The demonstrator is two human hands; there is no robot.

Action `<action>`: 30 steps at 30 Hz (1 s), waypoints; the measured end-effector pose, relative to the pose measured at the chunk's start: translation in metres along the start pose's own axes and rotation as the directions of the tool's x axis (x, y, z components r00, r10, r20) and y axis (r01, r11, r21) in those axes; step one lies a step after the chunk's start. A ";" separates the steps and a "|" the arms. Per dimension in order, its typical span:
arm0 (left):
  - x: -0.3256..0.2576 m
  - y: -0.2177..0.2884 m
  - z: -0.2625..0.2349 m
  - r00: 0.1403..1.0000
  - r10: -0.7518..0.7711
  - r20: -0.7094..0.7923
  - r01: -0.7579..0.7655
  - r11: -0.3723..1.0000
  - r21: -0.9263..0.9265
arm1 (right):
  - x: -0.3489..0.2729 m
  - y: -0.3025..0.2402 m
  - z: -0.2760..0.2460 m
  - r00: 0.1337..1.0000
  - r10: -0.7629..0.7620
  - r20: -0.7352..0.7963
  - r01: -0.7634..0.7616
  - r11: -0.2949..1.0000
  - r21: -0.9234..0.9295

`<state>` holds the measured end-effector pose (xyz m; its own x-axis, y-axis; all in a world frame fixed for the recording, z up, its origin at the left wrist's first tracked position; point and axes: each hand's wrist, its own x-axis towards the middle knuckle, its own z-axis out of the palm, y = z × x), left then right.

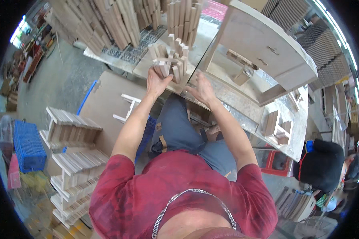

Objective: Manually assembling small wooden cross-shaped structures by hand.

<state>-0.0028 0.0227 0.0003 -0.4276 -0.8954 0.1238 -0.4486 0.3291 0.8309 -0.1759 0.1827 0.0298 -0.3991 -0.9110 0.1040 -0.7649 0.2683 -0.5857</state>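
Note:
My left hand (156, 82) is closed around a bundle of short pale wooden blocks (172, 63) held upright at the near edge of a workbench (199, 38). My right hand (202, 89) sits just to the right of the bundle with fingers spread, touching or nearly touching its side; I cannot tell if it grips. More short wooden pieces (175, 46) stand on end just behind the bundle. Both forearms reach up from my red shirt, over my grey trousers.
Tall stacks of wooden sticks (107, 22) fill the bench's far side. A pale wooden cabinet frame (267, 47) stands to the right. Racks of stacked wooden slats (73, 159) and a blue crate (28, 145) sit at the left. Another person in black (321, 163) crouches at the right.

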 end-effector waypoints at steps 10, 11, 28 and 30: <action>-0.058 -0.051 -0.066 0.949 0.006 -0.316 -0.013 1.000 -0.021 | -0.153 0.021 -0.065 0.972 0.235 -0.019 -0.225 0.949 0.220; -0.064 -0.070 -0.075 0.947 -0.085 -0.309 0.082 0.996 -0.025 | -0.170 0.023 -0.076 0.942 0.330 -0.054 -0.307 0.918 0.250; -0.083 -0.198 -0.099 0.965 -0.209 0.156 -0.025 0.522 0.853 | -0.317 0.212 -0.282 0.799 0.480 -0.362 -0.601 0.656 -0.456; -0.085 -0.207 -0.107 0.972 -0.194 0.137 -0.013 0.532 0.846 | -0.309 0.233 -0.286 0.816 0.489 -0.309 -0.576 0.631 -0.520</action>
<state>0.2100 -0.0015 -0.1240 -0.4358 -0.8927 -0.1148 -0.8975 0.4406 -0.0183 -0.3753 0.6165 0.0916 -0.8560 -0.5150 0.0464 -0.5159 0.8566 -0.0109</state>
